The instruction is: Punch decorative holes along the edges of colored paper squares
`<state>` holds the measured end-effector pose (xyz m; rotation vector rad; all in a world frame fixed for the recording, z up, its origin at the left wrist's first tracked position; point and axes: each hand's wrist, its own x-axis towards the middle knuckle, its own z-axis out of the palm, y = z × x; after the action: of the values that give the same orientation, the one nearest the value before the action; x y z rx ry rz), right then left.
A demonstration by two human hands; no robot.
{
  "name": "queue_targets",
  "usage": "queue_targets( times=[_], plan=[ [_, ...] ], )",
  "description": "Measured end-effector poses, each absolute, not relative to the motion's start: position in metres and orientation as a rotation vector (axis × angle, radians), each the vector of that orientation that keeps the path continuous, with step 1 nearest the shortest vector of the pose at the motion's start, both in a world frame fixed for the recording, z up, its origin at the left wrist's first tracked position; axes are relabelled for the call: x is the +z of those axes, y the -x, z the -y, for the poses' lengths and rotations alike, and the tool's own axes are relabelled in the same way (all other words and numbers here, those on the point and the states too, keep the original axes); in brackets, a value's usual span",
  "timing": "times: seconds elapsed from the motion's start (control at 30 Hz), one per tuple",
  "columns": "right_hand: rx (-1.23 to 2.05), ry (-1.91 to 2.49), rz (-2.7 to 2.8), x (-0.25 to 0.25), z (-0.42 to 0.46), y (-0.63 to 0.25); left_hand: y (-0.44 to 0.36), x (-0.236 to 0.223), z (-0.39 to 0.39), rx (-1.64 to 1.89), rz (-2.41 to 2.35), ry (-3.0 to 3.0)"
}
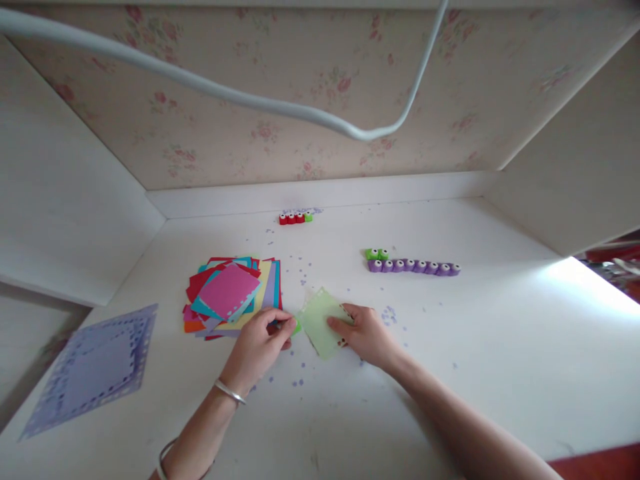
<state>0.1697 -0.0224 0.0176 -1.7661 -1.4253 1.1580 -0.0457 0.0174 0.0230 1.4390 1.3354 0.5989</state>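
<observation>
My right hand (pixel 363 333) pinches a light green sheet of paper (pixel 321 323) by its right edge, thumb on top. Along the paper's edges run small punched marks. In my left hand (pixel 267 337) a small bright green craft punch (pixel 297 327) is gripped, mostly hidden by the fingers. The punch meets or nearly meets the paper's left corner; whether the edge is inside it I cannot tell. Just behind my left hand lies a pile of coloured paper (pixel 230 291), with a pink punched sheet on top.
Purple craft punches (pixel 410 266) stand in a row at the right, two green punches (pixel 377 254) behind them. Red punches (pixel 291 219) and a green one stand near the back. Purple punched sheets (pixel 97 363) lie at left. Purple paper bits (pixel 389 315) are scattered. A white cable (pixel 225 93) hangs above.
</observation>
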Motion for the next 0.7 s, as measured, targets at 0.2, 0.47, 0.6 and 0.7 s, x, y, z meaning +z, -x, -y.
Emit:
queue_targets(
  times=[0.2, 0.47, 0.6, 0.7],
  plan=[
    [1.169, 1.755, 1.449, 0.013, 0.021, -0.172, 0.067, 0.022, -0.006, 0.631, -1.409, -1.721],
    [0.526, 1.928, 1.744, 0.028, 0.029, -0.170, 0.073, 0.017, 0.009, 0.605, -1.458, -1.999],
    [0.233, 1.762, 1.861, 0.035, 0.036, -0.168, 0.071, 0.015, 0.011, 0.672, -1.410, -2.026],
    [0.389, 1.540, 1.984, 0.043, 0.038, -0.162, 0.067, 0.016, 0.012, 0.704, -1.314, -2.056]
  ],
)
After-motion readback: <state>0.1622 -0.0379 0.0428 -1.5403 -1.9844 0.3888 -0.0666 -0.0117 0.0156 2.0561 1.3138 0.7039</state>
